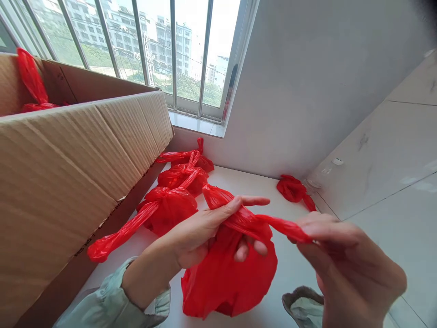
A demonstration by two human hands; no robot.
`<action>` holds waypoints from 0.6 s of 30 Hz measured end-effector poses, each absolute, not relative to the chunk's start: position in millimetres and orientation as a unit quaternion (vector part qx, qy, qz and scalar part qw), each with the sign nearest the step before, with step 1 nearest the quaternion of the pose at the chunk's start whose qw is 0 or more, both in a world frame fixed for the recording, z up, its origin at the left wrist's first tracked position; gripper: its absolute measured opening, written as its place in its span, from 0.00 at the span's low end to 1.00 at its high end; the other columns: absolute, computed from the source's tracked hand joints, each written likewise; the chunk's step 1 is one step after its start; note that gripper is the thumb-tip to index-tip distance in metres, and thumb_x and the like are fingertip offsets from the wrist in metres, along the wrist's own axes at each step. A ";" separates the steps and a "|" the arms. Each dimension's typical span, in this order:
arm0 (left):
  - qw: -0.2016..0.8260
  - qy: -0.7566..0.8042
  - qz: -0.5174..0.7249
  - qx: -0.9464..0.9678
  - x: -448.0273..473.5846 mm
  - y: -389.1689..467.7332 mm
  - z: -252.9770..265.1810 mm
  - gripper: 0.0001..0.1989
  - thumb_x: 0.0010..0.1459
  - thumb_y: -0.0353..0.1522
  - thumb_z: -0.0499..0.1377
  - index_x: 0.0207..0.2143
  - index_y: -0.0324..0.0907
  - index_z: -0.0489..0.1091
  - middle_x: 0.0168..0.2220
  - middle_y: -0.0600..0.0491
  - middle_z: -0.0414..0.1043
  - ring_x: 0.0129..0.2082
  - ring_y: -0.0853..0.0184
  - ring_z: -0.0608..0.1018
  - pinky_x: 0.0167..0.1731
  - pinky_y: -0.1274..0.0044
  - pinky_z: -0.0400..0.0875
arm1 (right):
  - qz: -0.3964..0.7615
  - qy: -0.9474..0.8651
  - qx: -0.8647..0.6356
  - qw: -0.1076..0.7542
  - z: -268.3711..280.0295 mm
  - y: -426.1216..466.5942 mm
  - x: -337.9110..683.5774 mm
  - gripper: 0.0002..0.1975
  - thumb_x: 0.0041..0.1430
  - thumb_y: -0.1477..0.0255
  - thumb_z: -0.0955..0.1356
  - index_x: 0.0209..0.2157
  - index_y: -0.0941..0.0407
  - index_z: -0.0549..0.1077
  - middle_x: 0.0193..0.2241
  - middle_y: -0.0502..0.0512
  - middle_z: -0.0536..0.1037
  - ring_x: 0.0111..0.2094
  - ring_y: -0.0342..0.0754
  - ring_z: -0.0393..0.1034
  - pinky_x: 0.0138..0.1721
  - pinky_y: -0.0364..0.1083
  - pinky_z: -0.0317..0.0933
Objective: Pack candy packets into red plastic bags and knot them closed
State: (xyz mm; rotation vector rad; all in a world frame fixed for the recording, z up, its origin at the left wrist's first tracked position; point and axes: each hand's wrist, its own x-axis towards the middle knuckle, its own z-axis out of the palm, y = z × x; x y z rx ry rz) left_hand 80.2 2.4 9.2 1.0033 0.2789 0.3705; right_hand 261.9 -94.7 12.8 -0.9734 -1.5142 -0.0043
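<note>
A full red plastic bag [232,282] rests on the white surface in front of me. My left hand [218,223] grips its gathered neck, the thumb pressing on top, the index finger stretched out and other fingertips showing below. One twisted handle end sticks out above that thumb. The other handle is drawn out to the right, its tip pinched between thumb and fingers of my right hand [348,259]. Just left of this bag sits a knotted red bag [170,205], its long tied end lying toward the cardboard box [85,155].
Behind are more knotted red bags [184,175] along the box. Inside the box another red bag [34,86] pokes up. A small red bag [293,187] lies by the wall at the right. A barred window [153,50] is behind the box, and a marbled tile wall [392,155] stands right.
</note>
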 end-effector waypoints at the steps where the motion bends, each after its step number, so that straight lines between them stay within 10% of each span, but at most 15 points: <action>1: 0.859 0.119 0.178 0.465 79.7 3.8 9.4 0.21 0.69 0.45 0.50 0.54 0.43 0.70 0.28 0.52 0.73 0.24 0.74 0.71 0.29 0.83 0.67 | -0.007 -0.710 -0.395 0.583 15.2 -97.1 258.0 0.10 0.55 0.83 0.69 0.35 0.53 0.75 0.27 0.49 0.76 0.29 0.45 0.70 0.30 0.45 0.68; 6: 0.844 0.092 0.186 0.494 77.3 5.8 12.1 0.02 0.60 0.26 0.62 0.36 0.37 0.72 0.37 0.53 0.71 0.35 0.72 0.74 0.35 0.84 0.68 | -0.011 -0.848 -0.379 0.370 26.9 -104.4 248.2 0.11 0.54 0.86 0.69 0.35 0.56 0.75 0.30 0.53 0.76 0.35 0.46 0.69 0.36 0.44 0.69; 12: 0.762 0.054 0.132 0.631 75.7 7.1 8.4 0.07 0.57 0.26 0.63 0.32 0.39 0.66 0.32 0.56 0.69 0.29 0.74 0.71 0.30 0.83 0.66 | 0.093 -0.778 -0.414 0.464 14.4 -90.3 263.6 0.22 0.54 0.66 0.75 0.50 0.50 0.70 0.47 0.54 0.75 0.50 0.51 0.69 0.52 0.48 0.66; 18: 0.391 0.119 0.239 0.881 70.7 -5.5 14.6 0.14 0.58 0.20 0.58 0.27 0.40 0.56 0.26 0.61 0.61 0.24 0.76 0.61 0.22 0.81 0.52 | 0.388 -0.698 -0.467 0.379 0.1 -70.5 264.2 0.30 0.57 0.60 0.72 0.60 0.45 0.64 0.38 0.50 0.77 0.37 0.46 0.73 0.41 0.44 0.69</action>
